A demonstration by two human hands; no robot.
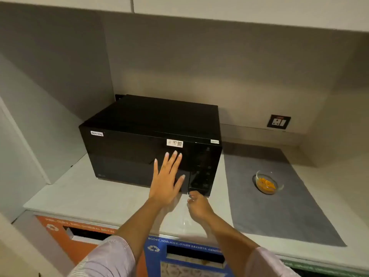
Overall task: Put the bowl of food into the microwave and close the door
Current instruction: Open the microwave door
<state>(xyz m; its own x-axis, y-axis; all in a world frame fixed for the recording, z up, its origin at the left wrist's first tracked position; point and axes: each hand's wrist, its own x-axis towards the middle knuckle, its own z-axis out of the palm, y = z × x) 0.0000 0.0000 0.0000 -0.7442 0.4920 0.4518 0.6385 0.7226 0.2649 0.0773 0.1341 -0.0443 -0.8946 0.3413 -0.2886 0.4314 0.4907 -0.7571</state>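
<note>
A black microwave (139, 140) stands on the pale counter with its door closed. My left hand (167, 178) lies flat and open against the door's right part, fingers spread. Just below the control panel's lower edge, my right hand (196, 204) has its fingers curled at the bottom right corner of the door; nothing shows in it. A clear glass bowl of orange food (267, 182) sits on a grey mat (279, 212), well to the right of the microwave and away from both hands.
A wall socket (279, 121) is behind the mat. Below the counter's front edge are an orange bin front (60, 226) and a blue bin front (179, 254) with slots. A side wall stands close on the left, a cabinet overhead.
</note>
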